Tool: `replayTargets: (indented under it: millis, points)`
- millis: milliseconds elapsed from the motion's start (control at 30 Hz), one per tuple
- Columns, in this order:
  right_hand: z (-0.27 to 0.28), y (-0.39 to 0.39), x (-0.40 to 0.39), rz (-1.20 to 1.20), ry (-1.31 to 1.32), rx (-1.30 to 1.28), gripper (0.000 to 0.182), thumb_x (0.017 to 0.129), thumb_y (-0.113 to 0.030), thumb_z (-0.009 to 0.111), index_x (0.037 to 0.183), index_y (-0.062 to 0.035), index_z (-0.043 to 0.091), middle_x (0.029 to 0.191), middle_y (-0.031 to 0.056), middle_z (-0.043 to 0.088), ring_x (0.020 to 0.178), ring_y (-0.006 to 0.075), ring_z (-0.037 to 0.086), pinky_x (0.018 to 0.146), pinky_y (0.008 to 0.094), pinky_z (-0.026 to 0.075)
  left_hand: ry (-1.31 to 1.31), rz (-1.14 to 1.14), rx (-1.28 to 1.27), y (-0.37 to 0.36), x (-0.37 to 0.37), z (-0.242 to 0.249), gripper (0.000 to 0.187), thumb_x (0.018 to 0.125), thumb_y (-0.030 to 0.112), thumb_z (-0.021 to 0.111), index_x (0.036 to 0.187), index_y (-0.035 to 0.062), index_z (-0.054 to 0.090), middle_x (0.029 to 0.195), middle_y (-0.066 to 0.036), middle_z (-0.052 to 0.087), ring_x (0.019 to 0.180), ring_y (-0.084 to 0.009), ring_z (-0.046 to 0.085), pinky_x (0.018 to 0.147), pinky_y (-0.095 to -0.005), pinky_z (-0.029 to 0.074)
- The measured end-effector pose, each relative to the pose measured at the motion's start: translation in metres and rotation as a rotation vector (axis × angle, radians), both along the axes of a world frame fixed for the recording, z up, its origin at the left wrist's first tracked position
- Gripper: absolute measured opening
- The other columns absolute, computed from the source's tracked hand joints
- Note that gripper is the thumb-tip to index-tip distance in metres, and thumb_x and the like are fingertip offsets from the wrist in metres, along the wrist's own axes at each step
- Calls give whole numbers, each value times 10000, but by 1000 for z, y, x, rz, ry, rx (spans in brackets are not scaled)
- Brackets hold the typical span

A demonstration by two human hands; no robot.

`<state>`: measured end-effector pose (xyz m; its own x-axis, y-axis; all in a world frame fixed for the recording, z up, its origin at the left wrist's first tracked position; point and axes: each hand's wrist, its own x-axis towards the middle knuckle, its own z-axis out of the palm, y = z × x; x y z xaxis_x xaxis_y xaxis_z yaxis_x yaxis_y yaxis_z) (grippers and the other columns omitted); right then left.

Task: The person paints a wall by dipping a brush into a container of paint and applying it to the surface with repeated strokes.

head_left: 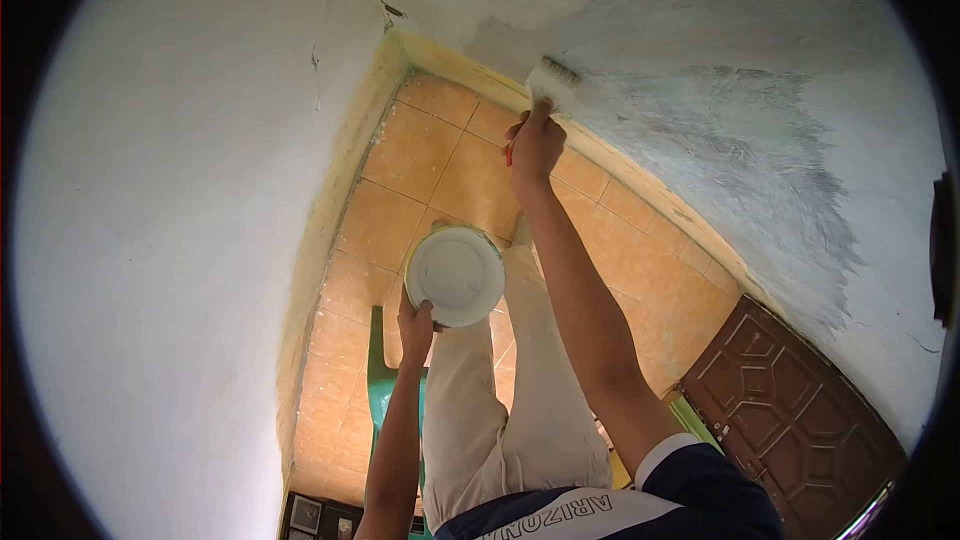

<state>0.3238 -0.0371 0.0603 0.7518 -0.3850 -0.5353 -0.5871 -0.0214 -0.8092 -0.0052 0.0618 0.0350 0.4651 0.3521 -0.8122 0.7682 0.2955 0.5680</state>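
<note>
Brush and tub in two-handed use. The brush (548, 83), pale with dark bristles, lay beyond the tub and to its right, its head at the right-hand wall (880, 130); whether the bristles touched could not be told. The right hand (538, 145) gripped it with fingers curled closely around the handle, a red part (509, 154) showing beside them. The left hand (418, 318) held the tub (491, 286), thumb over the near rim, remaining fingers largely hidden; pale contents (445, 270) lay inside. A streaky gray patch (740, 130) marked the wall to the tub's right. Sound practice probably called for a level tub, lightly loaded bristles and even, overlapping strokes feathered at the patch's ragged edge, with care along the yellow skirting (460, 65). Orange floor tiles (400, 150) spread below the tub; a green chair (380, 370) stood to its near left, a brown door (790, 400) to its near right, and a cracked left-hand wall (180, 190) rose at its left.
</note>
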Motion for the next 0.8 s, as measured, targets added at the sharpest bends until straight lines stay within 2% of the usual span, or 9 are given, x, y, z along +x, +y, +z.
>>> replayTargets:
  millis: [100, 233, 300, 433, 567, 633, 733, 800]
  points:
    - [42, -3, -9, -11, -147, 5, 623, 1093, -487, 398, 741, 1, 561, 517, 80, 546, 386, 150, 513, 343, 300, 426, 19, 6, -15, -2, -2, 0, 638, 887, 28, 486, 1521, 59, 422, 1147, -181, 682, 744, -233, 713, 480, -310, 582]
    - [66, 1, -21, -27, -327, -38, 645, 1105, -496, 378, 717, -7, 542, 492, 70, 533, 361, 145, 491, 331, 296, 402, 19, -11, 14, -5, -6, 1, 651, 887, 21, 485, 1533, 61, 417, 1156, -189, 682, 745, -229, 713, 480, -305, 577]
    - [56, 0, -15, 6, -291, -68, 650, 1108, -492, 371, 720, -1, 545, 492, 82, 543, 350, 153, 491, 324, 300, 397, 19, 1, -21, -7, -8, 0, 647, 865, 34, 534, 1506, 38, 445, 1160, -147, 656, 775, -195, 692, 457, -287, 571]
    - [19, -2, -1, 123, -186, -120, 657, 1113, -474, 357, 728, 20, 555, 491, 118, 567, 326, 182, 504, 310, 313, 400, 41, -12, -40, -6, -6, -1, 646, 869, 33, 537, 1508, 36, 444, 1168, -152, 658, 755, -194, 691, 456, -290, 570]
    - [-14, -2, -2, 136, -108, -123, 640, 1104, -467, 373, 750, 28, 569, 514, 137, 585, 344, 196, 533, 324, 327, 427, 34, -9, -44, -5, -3, 1, 651, 869, 36, 534, 1513, 47, 441, 1154, -139, 661, 764, -188, 688, 464, -285, 571]
    - [-19, -2, -2, 40, 65, 55, 619, 1077, -506, 422, 795, 13, 607, 579, 129, 607, 386, 189, 515, 398, 324, 462, 34, 11, -56, -6, 0, 0, 653, 869, 37, 532, 1515, 50, 439, 1150, -136, 662, 765, -186, 686, 467, -284, 571]
    - [-7, -10, -1, 24, 21, 73, 583, 1058, -510, 464, 813, 2, 599, 589, 109, 597, 389, 175, 502, 403, 314, 467, 15, 11, -40, -5, 1, 0, 659, 867, 38, 532, 1519, 53, 435, 1148, -128, 660, 764, -180, 682, 472, -282, 572]
    - [12, -12, 1, 5, -47, 101, 581, 1067, -487, 449, 802, 10, 589, 578, 117, 593, 367, 179, 498, 381, 320, 460, 8, 4, -44, -5, 0, 0, 663, 864, 33, 530, 1519, 54, 437, 1156, -128, 657, 768, -178, 681, 470, -280, 571]
